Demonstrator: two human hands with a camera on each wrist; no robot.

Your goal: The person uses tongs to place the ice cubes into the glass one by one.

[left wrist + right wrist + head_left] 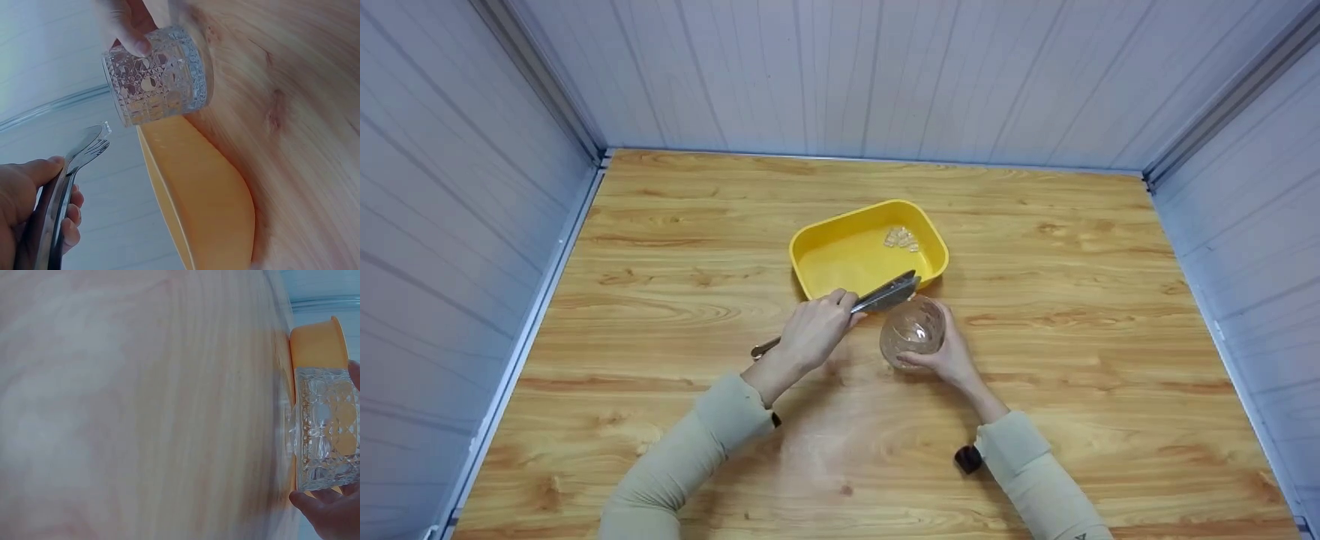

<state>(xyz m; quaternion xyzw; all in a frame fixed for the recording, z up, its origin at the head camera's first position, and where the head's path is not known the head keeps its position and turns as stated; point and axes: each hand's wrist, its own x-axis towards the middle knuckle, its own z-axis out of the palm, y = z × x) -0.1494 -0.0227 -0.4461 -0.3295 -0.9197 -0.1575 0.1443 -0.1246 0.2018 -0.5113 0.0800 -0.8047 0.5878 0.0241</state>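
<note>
My left hand [817, 330] grips metal serving tongs [885, 295], one arm flat and the other forked, as the left wrist view shows. Between the tong tips is a small clear piece [107, 129] like an ice cube. The tips are close to the rim of a clear, cut-patterned glass [913, 334]. Fingers and thumb of my right hand [952, 352] curl round the glass, which stands upright on the table. Behind both hands sits a yellow tub [840, 262], with several clear ice-like cubes [901, 238] in its far right corner.
The wood-patterned table [1072, 300] is bounded by a pale panel wall [840, 75] at the back and more panels at both sides. The tub's near wall [197, 185] rises right beside the glass.
</note>
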